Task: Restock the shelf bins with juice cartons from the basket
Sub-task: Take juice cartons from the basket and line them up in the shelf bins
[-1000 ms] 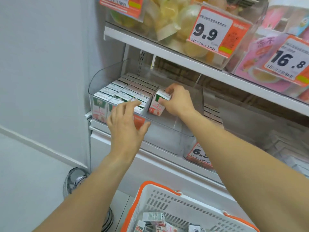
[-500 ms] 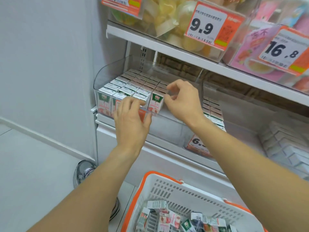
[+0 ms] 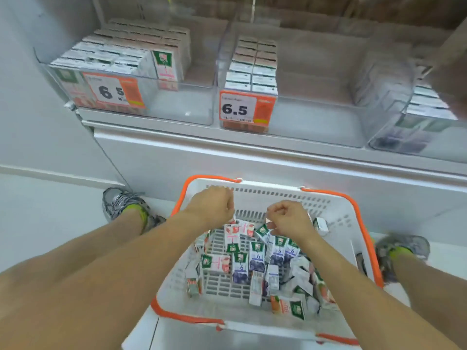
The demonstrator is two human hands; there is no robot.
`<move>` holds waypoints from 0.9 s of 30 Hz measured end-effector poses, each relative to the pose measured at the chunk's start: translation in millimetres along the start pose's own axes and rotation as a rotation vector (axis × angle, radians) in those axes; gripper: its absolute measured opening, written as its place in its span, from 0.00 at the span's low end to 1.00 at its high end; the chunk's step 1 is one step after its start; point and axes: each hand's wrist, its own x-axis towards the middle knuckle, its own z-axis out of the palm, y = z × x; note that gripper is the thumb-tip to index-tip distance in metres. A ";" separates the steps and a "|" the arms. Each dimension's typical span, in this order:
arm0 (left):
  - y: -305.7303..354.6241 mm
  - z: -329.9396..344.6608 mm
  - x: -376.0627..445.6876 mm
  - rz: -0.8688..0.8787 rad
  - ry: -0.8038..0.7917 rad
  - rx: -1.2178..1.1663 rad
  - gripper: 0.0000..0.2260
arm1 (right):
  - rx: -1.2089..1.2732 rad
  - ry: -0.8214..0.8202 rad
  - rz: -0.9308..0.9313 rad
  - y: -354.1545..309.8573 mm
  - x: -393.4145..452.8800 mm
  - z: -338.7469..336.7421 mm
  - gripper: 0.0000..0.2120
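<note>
One head-worn wide-angle view — it looks forward and steeply down from above the basket (image 3: 338,218), close over both hands (image 3: 214,205), with the forearms reaching in from the bottom edge. The shelf bins (image 3: 212,102) fill the upper part, bent by the lens — no second view.

The light on my view is bright, even and cool, with only soft shadows. Motion blur smears the upper half, worst at the upper right; the price tag (image 3: 247,107) at centre stays readable. The wide lens bows the shelf edge (image 3: 252,157) and stretches my forearms at the bottom corners.
</note>
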 end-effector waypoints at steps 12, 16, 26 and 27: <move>-36.5 149.3 39.4 -0.221 -0.086 -0.107 0.19 | -0.674 -0.280 0.054 120.4 63.5 -2.2 0.32; -38.6 168.4 59.7 -0.191 -0.075 -0.101 0.24 | -0.790 -0.331 0.071 133.4 73.1 5.7 0.37; -39.3 192.8 46.6 -0.195 0.032 -0.206 0.16 | -0.774 -0.286 -0.019 136.8 71.5 9.7 0.25; -37.1 191.9 45.2 -0.197 0.034 -0.194 0.13 | -0.776 -0.294 -0.035 134.5 69.7 8.7 0.24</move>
